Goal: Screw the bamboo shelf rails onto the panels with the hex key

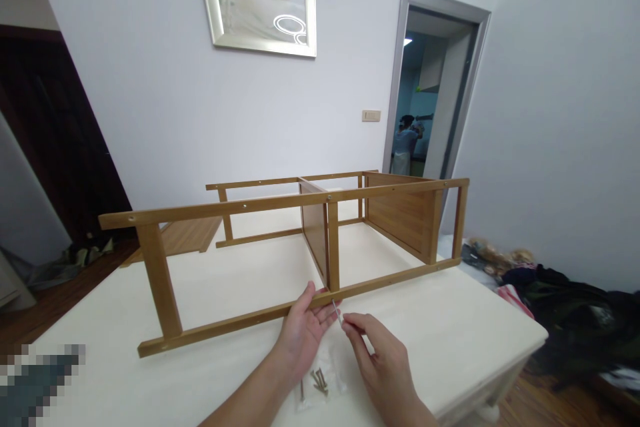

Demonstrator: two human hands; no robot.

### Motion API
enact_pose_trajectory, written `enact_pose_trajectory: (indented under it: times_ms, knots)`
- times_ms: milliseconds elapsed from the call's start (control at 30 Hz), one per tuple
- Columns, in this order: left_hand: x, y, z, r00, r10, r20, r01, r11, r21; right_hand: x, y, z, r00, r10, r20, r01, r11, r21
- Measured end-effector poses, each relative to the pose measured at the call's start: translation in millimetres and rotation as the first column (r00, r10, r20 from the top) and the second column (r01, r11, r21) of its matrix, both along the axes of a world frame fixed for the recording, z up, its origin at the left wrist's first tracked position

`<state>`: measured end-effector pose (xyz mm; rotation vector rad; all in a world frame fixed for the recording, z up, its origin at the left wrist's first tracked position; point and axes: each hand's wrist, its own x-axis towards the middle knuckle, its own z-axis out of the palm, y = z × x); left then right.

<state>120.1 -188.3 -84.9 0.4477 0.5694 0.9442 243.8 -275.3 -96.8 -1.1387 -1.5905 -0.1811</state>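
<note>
A wooden shelf frame lies on its side, with one shelf panel across its middle and another panel toward the right end. My left hand cups the lower front rail near the middle upright, thumb on one side and fingers beneath. Pinched between the fingertips of my right hand is a thin metal hex key, its tip at the rail by the middle joint. Below my hands, a clear plastic bag carries several bolts.
The frame rests on a white table. A loose wooden panel lies at the back left. Dark clothes are piled beyond the right edge. Through the doorway, a person stands in another room.
</note>
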Motion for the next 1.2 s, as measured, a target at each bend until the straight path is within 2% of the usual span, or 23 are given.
enact_pose_trajectory:
  times_ms: [267,633,767,933,1200]
  knots:
    - [0,0,-2.1,1.0,0.001,0.017,-0.001,1.0,-0.002,-1,-1,3.9,0.997,-0.066,-0.028,0.065,0.998,-0.013]
    - [-1,0,-2.1,1.0,-0.005,0.017,0.005,1.0,-0.001,-2,2,-1.8,0.993,-0.063,0.099,0.057,0.997,0.055]
    - [-1,0,-1.2,1.0,0.001,0.015,-0.001,1.0,-0.006,-1,3,-8.0,0.987,-0.062,0.149,0.056,0.998,0.04]
    - [0,0,-1.1,1.0,-0.001,0.015,0.001,1.0,0.0,2,2,-11.2,0.976,0.031,0.218,-0.021,0.999,-0.049]
    - [-1,-1,-2.4,1.0,-0.006,0.013,0.006,1.0,0.007,-2,-3,-3.7,0.976,0.18,0.121,-0.164,0.977,-0.134]
